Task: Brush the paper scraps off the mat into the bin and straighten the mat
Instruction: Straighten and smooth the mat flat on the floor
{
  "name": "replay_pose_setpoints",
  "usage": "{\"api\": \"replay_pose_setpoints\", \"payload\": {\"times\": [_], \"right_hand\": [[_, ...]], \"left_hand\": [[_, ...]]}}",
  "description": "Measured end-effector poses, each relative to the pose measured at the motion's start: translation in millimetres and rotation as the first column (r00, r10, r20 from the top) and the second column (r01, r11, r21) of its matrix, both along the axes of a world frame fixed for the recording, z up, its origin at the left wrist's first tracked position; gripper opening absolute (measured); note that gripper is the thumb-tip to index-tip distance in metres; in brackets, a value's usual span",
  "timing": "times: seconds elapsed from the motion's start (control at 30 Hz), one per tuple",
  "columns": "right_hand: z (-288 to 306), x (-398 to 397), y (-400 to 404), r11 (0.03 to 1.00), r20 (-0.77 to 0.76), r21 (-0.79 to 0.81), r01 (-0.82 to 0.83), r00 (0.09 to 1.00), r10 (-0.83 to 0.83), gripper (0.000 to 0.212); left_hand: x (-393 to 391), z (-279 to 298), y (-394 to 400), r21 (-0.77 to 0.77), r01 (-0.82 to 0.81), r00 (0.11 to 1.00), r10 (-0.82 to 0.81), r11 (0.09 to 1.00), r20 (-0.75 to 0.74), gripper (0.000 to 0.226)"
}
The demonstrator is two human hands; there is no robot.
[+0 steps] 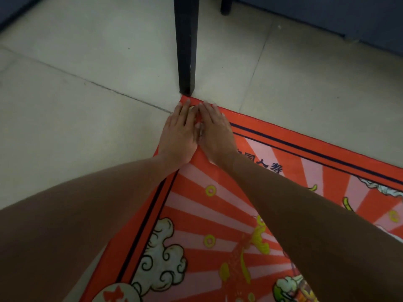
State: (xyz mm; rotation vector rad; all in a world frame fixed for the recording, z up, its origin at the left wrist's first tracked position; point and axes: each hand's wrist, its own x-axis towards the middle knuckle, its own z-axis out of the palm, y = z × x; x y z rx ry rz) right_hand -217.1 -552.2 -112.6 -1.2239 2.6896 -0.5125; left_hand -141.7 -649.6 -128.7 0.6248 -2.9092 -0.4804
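Observation:
A red-orange mat with pink rays, clouds and yellow rings lies on the tiled floor, its far corner pointing at a black furniture leg. Both hands lie flat on that corner, side by side. My left hand presses the corner's left edge with straight fingers. My right hand presses the right edge, fingers also straight. No paper scraps and no bin are in view.
The black furniture leg stands on the floor just beyond the mat's corner. A second dark leg and a dark wall base are at the top right. Pale floor tiles spread to the left.

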Motion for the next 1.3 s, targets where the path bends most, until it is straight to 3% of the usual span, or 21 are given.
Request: {"api": "replay_pose_setpoints", "payload": {"times": [0.33,0.57,0.7,0.97,1.2,1.3], "right_hand": [[11.8,5.8,-6.3,0.984,-0.009,0.176,0.022,1.000,-0.021,0.069],[23.7,28.8,5.1,1.000,-0.048,0.031,-0.001,0.999,0.003,0.054],[5.2,44.9,8.4,0.970,-0.059,0.229,-0.077,0.994,0.093,0.062],[36.0,38.6,2.8,0.888,0.165,0.433,-0.155,0.982,0.091,0.084],[36.6,51.5,-10.5,0.903,0.215,0.426,-0.058,0.976,-0.038,0.084],[40.7,61.3,-11.3,0.915,0.139,0.402,0.015,0.987,-0.077,0.078]], "left_hand": [[47.5,5.7,5.3,-0.051,0.094,0.993,-0.089,0.994,0.078,0.068],[79.8,8.1,16.1,-0.072,0.103,0.992,-0.097,0.992,0.077,0.065],[89.8,9.5,16.4,-0.081,0.128,0.989,-0.120,0.988,0.091,0.067],[139.1,13.1,24.3,-0.098,0.130,0.989,-0.121,0.987,0.090,0.061],[172.8,13.5,31.8,-0.150,0.176,0.981,-0.161,0.973,0.106,0.060],[184.8,12.5,34.6,-0.190,0.238,0.968,-0.217,0.952,0.128,0.060]]}}
